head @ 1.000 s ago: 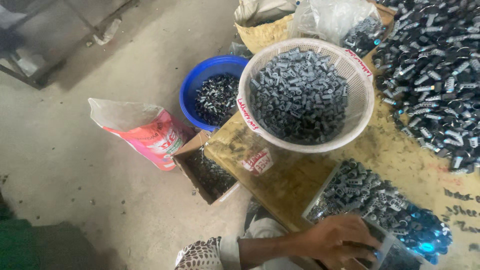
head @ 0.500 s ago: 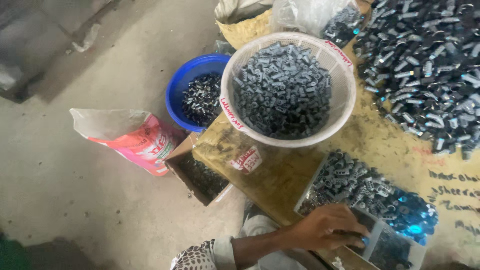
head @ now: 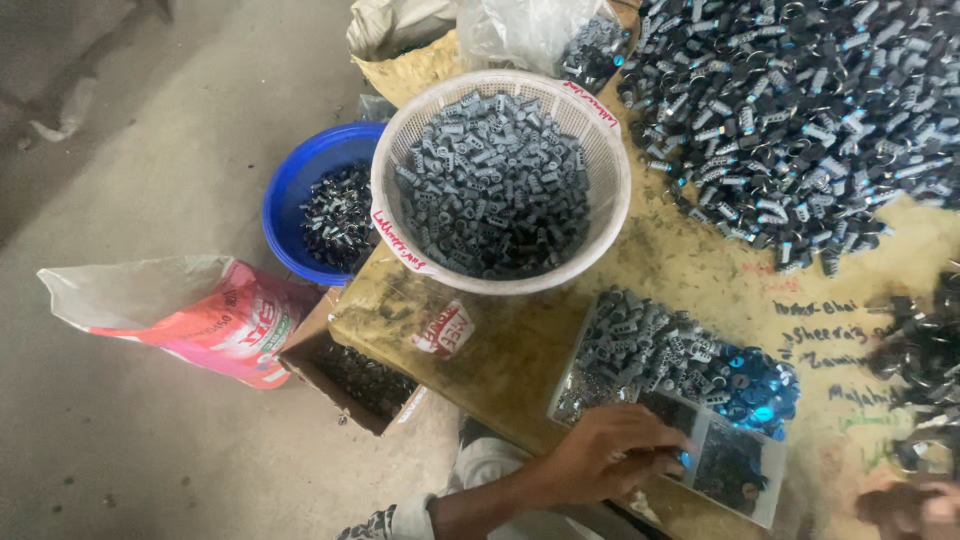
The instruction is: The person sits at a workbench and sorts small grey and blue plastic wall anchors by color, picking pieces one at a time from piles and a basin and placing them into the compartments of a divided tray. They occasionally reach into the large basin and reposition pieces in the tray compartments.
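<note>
At the near edge of the worn wooden table (head: pixel 560 340), the left hand (head: pixel 610 462) lies with fingers bunched, picking into a shallow compartmented tray (head: pixel 765 505) of small grey ribbed plastic cylinders (head: pixel 650 350) and shiny blue discs (head: pixel 755 390); the right hand (head: pixel 915 505) is blurred at the frame corner, grip unreadable. Beyond, a white mesh basket (head: pixel 600 150) still sits heaped with grey cylinders, while a broad dark pile of assembled-looking pieces (head: pixel 790 110) covers the far tabletop, so much seems done, much left.

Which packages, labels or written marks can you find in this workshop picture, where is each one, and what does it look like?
Sack: on the floor at left, lying crumpled, pink and white with print.
Sticker: on the table's near corner, white with red print, tilted.
Handwriting: dark lines on the tabletop at right.
Plastic bag: clear, behind the white basket.
</note>
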Demonstrator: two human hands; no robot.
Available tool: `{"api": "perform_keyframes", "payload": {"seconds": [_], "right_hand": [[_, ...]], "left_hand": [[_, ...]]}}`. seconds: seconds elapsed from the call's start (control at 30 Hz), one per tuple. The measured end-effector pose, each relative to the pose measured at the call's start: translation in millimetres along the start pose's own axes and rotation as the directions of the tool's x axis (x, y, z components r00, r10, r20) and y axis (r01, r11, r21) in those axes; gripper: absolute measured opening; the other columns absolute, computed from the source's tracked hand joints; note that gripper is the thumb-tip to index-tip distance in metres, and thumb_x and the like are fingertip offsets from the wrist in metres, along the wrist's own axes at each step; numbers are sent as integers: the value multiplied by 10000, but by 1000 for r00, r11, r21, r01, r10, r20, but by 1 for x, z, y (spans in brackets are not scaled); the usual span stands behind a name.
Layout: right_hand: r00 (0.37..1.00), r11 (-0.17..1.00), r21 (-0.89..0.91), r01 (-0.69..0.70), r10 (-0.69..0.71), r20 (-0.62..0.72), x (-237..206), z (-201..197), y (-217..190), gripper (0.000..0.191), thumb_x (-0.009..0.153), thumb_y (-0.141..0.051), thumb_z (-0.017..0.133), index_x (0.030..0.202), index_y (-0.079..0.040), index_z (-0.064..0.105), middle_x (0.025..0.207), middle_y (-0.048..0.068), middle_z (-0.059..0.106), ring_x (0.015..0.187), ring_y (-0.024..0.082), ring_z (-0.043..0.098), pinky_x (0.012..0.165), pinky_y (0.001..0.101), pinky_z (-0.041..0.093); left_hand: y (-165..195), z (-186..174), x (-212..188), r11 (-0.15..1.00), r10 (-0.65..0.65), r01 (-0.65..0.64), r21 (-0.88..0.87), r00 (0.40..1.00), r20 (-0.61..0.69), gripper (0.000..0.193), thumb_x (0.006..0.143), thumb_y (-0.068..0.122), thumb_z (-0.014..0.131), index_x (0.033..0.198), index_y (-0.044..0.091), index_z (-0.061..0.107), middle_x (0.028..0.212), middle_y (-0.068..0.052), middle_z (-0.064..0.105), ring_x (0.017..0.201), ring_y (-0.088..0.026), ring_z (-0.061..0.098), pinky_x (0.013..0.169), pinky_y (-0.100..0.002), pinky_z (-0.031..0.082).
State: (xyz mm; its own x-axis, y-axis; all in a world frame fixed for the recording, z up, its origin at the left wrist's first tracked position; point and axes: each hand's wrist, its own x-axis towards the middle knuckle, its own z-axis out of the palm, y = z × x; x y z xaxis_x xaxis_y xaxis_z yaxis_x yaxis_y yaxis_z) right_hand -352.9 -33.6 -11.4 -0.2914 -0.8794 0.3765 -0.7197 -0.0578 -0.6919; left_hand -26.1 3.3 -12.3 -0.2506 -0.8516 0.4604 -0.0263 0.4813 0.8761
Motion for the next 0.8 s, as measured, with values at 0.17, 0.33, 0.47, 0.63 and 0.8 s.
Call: {"api": "perform_keyframes", "payload": {"seconds": [0.17, 0.33, 0.47, 0.63, 0.8], "right_hand": [[892, 963, 63, 261, -266, 366, -63, 49, -27, 362, 967, -215, 603, 1315, -171, 696, 995, 88, 734, 992, 232, 737, 1080, 404, 512], [817, 880, 85, 467, -467, 339, -79, 58, -17, 394, 983, -179, 583, 1370, -152, 654, 990, 100, 719, 984, 237, 727, 1086, 413, 497], [854, 922, 143, 360, -387, 347, -72, 48, -27, 433, 964, -98, 567, 1389, -156, 631, 1018, 130, 733, 1010, 249, 736, 994, 376, 541], [863, 917, -194, 349, -233, 449, -87, 36, -35, 486, 912, -96, 629, 1381, -221, 646, 912, 124, 745, 949, 262, 756, 919, 413, 579], [842, 914, -168, 369, -252, 477, -89, 31, -15, 494, 897, -92, 629, 1365, -245, 654, 945, 97, 758, 914, 249, 774, 856, 402, 608]], "left_hand": [[-3, 5, -4, 995, 100, -101, 12, 994, 49, 270, 1017, 39, 742, 1269, 46, 646, 1031, -104, 679, 968, -277, 685, 838, -388, 568], [-1, 9, -8, 981, 144, -145, 126, 989, 12, 319, 940, -6, 773, 1232, 33, 650, 994, -124, 670, 942, -305, 671, 797, -401, 573], [3, 6, -10, 990, 94, -95, 100, 995, 22, 346, 926, -17, 759, 1251, 26, 649, 1028, -128, 677, 940, -306, 659, 800, -397, 569], [5, 10, -6, 984, 95, -103, 147, 994, 61, 306, 945, -2, 789, 1208, 40, 639, 1007, -113, 658, 922, -302, 641, 807, -405, 544], [12, 18, -13, 998, 4, -7, 69, 999, 41, 302, 913, -3, 773, 1196, 47, 679, 983, -119, 658, 918, -310, 660, 798, -404, 552]]}}
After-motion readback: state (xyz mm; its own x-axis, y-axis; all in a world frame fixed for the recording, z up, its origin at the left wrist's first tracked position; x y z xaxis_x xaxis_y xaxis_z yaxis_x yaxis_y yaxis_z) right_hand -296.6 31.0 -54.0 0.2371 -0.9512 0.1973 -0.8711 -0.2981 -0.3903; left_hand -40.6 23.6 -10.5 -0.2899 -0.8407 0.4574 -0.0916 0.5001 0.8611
